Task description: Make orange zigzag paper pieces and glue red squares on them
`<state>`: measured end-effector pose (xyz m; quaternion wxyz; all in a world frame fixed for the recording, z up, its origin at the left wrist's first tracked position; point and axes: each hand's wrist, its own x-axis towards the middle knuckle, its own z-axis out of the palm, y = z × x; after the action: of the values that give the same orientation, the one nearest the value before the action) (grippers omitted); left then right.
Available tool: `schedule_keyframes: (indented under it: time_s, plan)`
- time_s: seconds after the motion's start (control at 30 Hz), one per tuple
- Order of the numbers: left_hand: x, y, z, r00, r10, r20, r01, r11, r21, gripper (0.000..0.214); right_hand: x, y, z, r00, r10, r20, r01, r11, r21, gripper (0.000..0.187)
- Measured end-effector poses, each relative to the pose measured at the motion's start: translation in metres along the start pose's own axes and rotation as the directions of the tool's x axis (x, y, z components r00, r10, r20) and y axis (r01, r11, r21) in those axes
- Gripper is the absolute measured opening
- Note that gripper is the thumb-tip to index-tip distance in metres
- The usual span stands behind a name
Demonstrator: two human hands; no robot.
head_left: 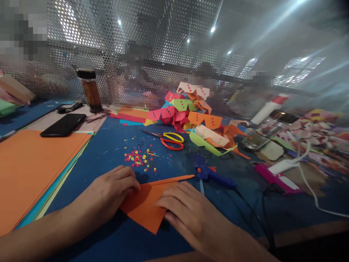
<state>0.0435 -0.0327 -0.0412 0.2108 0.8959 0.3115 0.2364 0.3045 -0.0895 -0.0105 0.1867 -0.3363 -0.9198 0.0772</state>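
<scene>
An orange sheet of paper (145,205), with a folded strip along its far edge, lies on the blue table between my hands. My left hand (116,189) is closed on its left corner, fingers curled over the edge. My right hand (188,211) grips the paper's right side between thumb and fingers. Just beyond the paper are small coloured paper squares (139,158) and scissors (173,141) with red and yellow handles. A blue glue gun (215,174) rests near the strip's right end.
Cut paper shapes (203,120) are heaped at the back. Large orange sheets (38,163) and a black phone (64,124) lie at left, near a jar of brown liquid (91,91). A pink power strip (278,178) with cords is at right. A perforated metal screen (163,43) stands behind.
</scene>
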Motion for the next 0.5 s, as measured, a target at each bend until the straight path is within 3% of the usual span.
schedule_keyframes:
  time_s: [0.13, 0.27, 0.5]
  plan:
    - [-0.001, -0.001, 0.001, 1.0, -0.001, 0.021, 0.001, 1.0, 0.022, 0.028, 0.005, 0.002, 0.004, 0.998, 0.023, -0.054, -0.019, 0.997, 0.076, 0.008]
    - [-0.001, -0.001, 0.001, 1.0, -0.005, 0.003, 0.005, 0.999, 0.041, 0.031, 0.014, 0.001, 0.01, 0.986, 0.141, -0.092, -0.126, 0.98, 0.151, 0.02]
    - [0.0, 0.004, -0.003, 0.988, 0.152, -0.004, -0.15, 0.98, 0.128, 0.034, 0.023, -0.002, 0.018, 0.948, 0.298, -0.114, -0.282, 0.95, 0.134, 0.017]
